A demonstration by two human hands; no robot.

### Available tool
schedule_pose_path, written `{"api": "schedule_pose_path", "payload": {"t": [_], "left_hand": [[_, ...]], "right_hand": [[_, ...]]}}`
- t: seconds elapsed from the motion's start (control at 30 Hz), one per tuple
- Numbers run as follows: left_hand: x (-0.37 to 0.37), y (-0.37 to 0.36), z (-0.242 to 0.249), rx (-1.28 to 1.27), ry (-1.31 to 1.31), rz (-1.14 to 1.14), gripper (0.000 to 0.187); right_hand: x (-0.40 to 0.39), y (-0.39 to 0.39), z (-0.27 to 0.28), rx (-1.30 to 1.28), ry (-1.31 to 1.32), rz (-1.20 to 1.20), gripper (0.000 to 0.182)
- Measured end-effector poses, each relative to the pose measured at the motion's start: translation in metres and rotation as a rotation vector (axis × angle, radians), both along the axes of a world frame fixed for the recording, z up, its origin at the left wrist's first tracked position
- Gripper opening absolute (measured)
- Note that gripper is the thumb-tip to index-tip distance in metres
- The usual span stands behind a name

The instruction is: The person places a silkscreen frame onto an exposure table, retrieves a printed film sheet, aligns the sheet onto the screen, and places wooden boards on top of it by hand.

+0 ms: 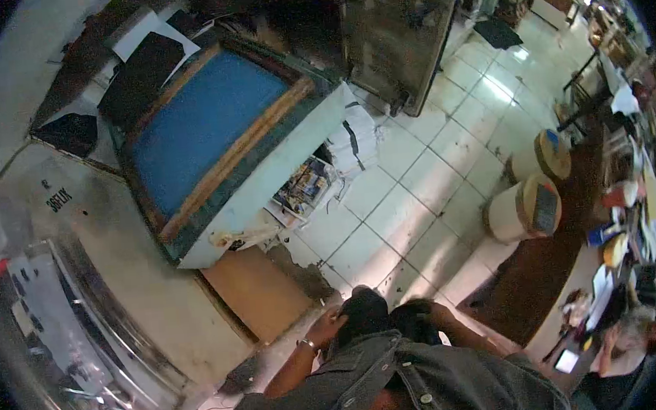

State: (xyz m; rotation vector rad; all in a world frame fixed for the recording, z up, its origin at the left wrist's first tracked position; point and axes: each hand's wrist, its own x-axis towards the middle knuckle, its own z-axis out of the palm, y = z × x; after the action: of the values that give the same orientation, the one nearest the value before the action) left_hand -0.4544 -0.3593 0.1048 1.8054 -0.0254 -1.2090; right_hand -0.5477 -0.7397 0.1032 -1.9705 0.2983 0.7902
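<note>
My left hand, with a bracelet at its wrist, rests on my dark-clothed left knee. Its fingers are small and dim in the view, and no object shows in it. On the other knee lies my right hand, whose fingers are too dark to make out. Ahead of my left knee is an orange-brown board. Beyond it stands a pale box-like table with a blue panel in a wooden frame.
A tray of small parts sits beside the table. Two round containers stand on the tiled floor. At the right, another person is near a cluttered bench. A metal-edged machine is at the left.
</note>
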Motion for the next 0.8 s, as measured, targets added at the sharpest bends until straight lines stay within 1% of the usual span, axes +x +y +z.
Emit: {"api": "schedule_pose_path", "payload": {"t": [0.1, 0.13, 0.2, 0.23, 0.27, 0.3, 0.33, 0.37, 0.4, 0.43, 0.47, 0.5, 0.53, 0.57, 0.6, 0.63, 0.67, 0.73, 0.8], "left_hand": [[0.030, -0.030, -0.003, 0.058, -0.161, -0.245, 0.086], [0.041, -0.042, -0.005, 0.070, -0.132, -0.306, 0.087], [0.072, -0.061, -0.010, 0.093, -0.089, -0.431, 0.089], [0.080, -0.068, -0.026, 0.116, -0.091, -0.448, 0.092], [0.080, -0.071, -0.054, 0.140, -0.096, -0.461, 0.094], [0.080, -0.074, -0.086, 0.162, -0.105, -0.465, 0.096], [0.085, -0.071, -0.122, 0.072, -0.013, -0.447, 0.101], [0.106, -0.080, -0.123, 0.125, -0.049, -0.436, 0.101], [0.119, -0.089, -0.109, 0.182, -0.076, -0.409, 0.101], [0.122, -0.097, -0.088, 0.243, -0.080, -0.366, 0.101], [0.138, -0.112, -0.050, 0.238, -0.024, -0.329, 0.099], [0.175, -0.131, -0.008, 0.225, 0.020, -0.288, 0.097], [0.209, -0.141, 0.020, 0.205, 0.043, -0.248, 0.094], [0.225, -0.143, 0.032, 0.137, 0.084, -0.166, 0.091], [0.238, -0.141, 0.041, 0.058, 0.111, -0.089, 0.088], [0.246, -0.138, 0.031, -0.015, 0.164, 0.026, 0.084], [0.255, -0.135, 0.022, -0.090, 0.217, 0.140, 0.080], [0.262, -0.140, 0.007, -0.239, 0.332, 0.309, 0.080], [0.264, -0.154, 0.006, -0.352, 0.407, 0.413, 0.079]], "right_hand": [[0.033, 0.002, 0.006, -0.354, 0.011, 0.309, 0.092], [0.050, 0.013, 0.015, -0.470, 0.077, 0.349, 0.092], [0.090, 0.017, 0.029, -0.548, 0.180, 0.281, 0.092], [0.114, 0.010, 0.040, -0.506, 0.216, 0.175, 0.091], [0.135, -0.001, 0.038, -0.466, 0.248, 0.074, 0.090], [0.147, -0.014, 0.013, -0.422, 0.197, 0.043, 0.089], [0.152, -0.024, -0.017, -0.379, 0.148, 0.022, 0.089], [0.156, -0.038, -0.045, -0.341, 0.097, 0.018, 0.088], [0.161, -0.047, -0.061, -0.393, 0.063, 0.098, 0.085], [0.173, -0.058, -0.056, -0.367, 0.068, 0.141, 0.092], [0.187, -0.067, -0.052, -0.320, 0.127, 0.184, 0.098], [0.206, -0.077, -0.048, -0.286, 0.179, 0.226, 0.104], [0.221, -0.084, -0.046, -0.269, 0.189, 0.209, 0.110], [0.235, -0.092, -0.043, -0.259, 0.196, 0.185, 0.115], [0.270, -0.101, -0.028, -0.194, 0.392, 0.148, 0.120], [0.289, -0.119, -0.048, -0.210, 0.171, 0.235, 0.101], [0.295, -0.142, -0.094, -0.221, -0.059, 0.318, 0.083], [0.352, -0.186, -0.108, -0.213, -0.084, 0.379, 0.065], [0.423, -0.234, -0.061, -0.204, 0.331, 0.295, 0.062]]}}
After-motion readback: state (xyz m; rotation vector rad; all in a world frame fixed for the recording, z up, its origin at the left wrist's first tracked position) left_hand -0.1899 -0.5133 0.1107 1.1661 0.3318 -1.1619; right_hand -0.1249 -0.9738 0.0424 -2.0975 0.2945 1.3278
